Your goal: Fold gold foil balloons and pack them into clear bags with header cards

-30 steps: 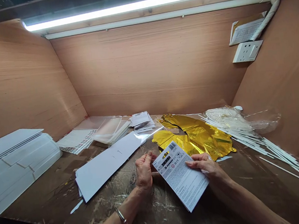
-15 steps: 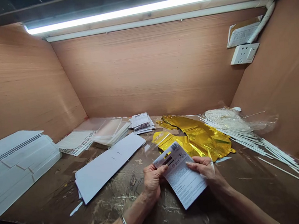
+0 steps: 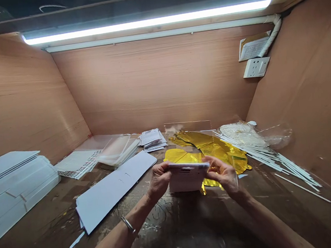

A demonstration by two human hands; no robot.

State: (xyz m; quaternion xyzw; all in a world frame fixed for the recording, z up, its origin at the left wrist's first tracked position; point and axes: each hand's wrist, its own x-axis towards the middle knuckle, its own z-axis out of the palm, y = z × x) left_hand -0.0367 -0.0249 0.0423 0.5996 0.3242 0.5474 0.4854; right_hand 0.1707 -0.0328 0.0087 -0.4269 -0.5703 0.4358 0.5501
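Both hands hold a white printed card (image 3: 187, 178) upright in front of me, its top edge towards the camera. My left hand (image 3: 157, 180) pinches its left end and my right hand (image 3: 223, 175) pinches its right end. A clear plastic bag (image 3: 188, 127) seems to stand up from the card, faint against the back wall. Crumpled gold foil balloons (image 3: 213, 148) lie on the bench just behind the hands.
White card sheets (image 3: 113, 187) lie left of the hands, a stack of white boards (image 3: 11, 185) at far left. Clear bags (image 3: 117, 147), label sheets (image 3: 74, 163) and small printed cards (image 3: 152, 138) sit at the back. White sticks (image 3: 264, 152) spread on the right. A socket (image 3: 256, 67) is on the wall.
The card was lying flat with its printed face up; both hands have tipped it up on edge and lifted it. The view has shifted, so things sit further left.
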